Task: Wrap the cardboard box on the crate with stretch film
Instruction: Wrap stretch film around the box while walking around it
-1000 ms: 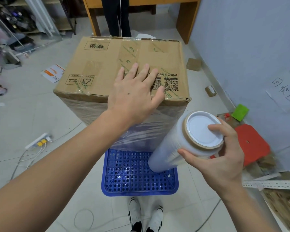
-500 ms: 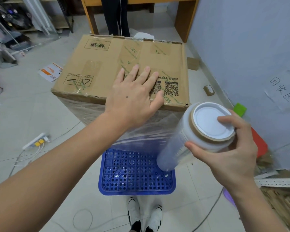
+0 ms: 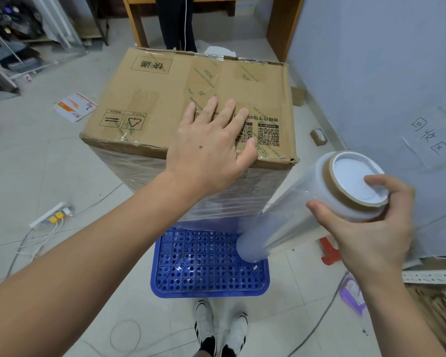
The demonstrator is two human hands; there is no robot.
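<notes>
Head view shows your right hand (image 3: pixel 371 228) has swung the roll (image 3: pixel 301 215) out to the right and up a little over the last second: it was in front of the box's near face, over the crate, and now sits off the near right corner of the box (image 3: pixel 191 99), with its lower end just over the crate's right edge. The stretch of film (image 3: pixel 216 202) across the near face looks drawn tighter and runs toward that corner. I read that as one pass over the front face nearly done, with the right side next.

Your right hand grasps the roll's upper end, thumb along the side and fingers curled over the white cap. Your left hand (image 3: pixel 211 148) has stayed flat on top of the box near its front edge, fingers straight and spread, pressing down and holding nothing.

The box stands on the blue crate (image 3: pixel 209 279), set toward the crate's far side, so the near part of the grid is bare. Film already covers the near face below the top edge; the top is bare cardboard. The other faces are hidden, so how far the wrap goes cannot be told.

Keep the left palm down as you round the corner, or the pull may turn the box on the crate.
</notes>
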